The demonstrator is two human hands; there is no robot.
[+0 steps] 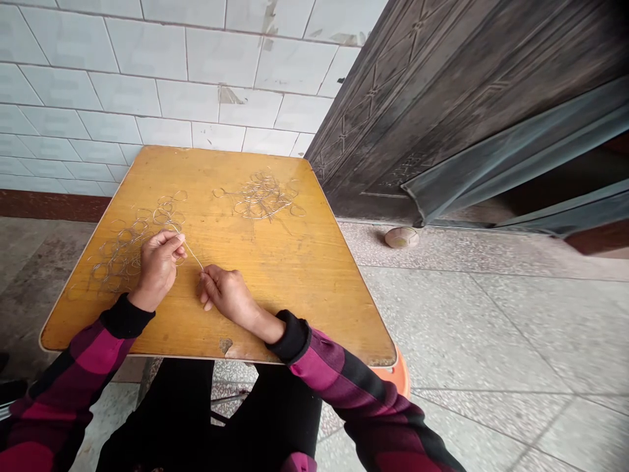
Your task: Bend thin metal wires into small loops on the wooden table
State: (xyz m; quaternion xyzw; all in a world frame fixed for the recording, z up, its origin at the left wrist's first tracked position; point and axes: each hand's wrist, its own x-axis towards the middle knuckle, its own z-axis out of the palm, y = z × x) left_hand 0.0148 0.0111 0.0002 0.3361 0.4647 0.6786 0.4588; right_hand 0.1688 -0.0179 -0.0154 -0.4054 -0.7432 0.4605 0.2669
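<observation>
The person's dark trousers (179,413) are showing nearest, below the front edge of a worn yellow-brown surface (314,295). Pink-and-black checked sleeves (339,367) with black cuffs are reaching in over that edge from both sides, and part of an orange object (401,377) is sticking out by the near right corner.

The right hand (227,292) is curling just above the near part of the surface, its fingers grasping the lower end of a thin metal wire (195,255) between thumb and forefinger. The wire is slanting up and away to the left hand (161,261), whose fingers are pinching it farther along, so it is stretching between the two hands.

Beside and beyond the left hand, a loose spread of looped wires (115,254) is lying along the left side. Farther back, right of centre, a tangled heap of wires (265,196) is resting well apart from both hands.

Beyond the surface, a white tiled wall (216,56) is standing behind it, while a dark carved door (383,124) with a greyish curtain (472,164) is filling the right. A pale rounded object (401,237) is lying on the floor (457,321) near the door.
</observation>
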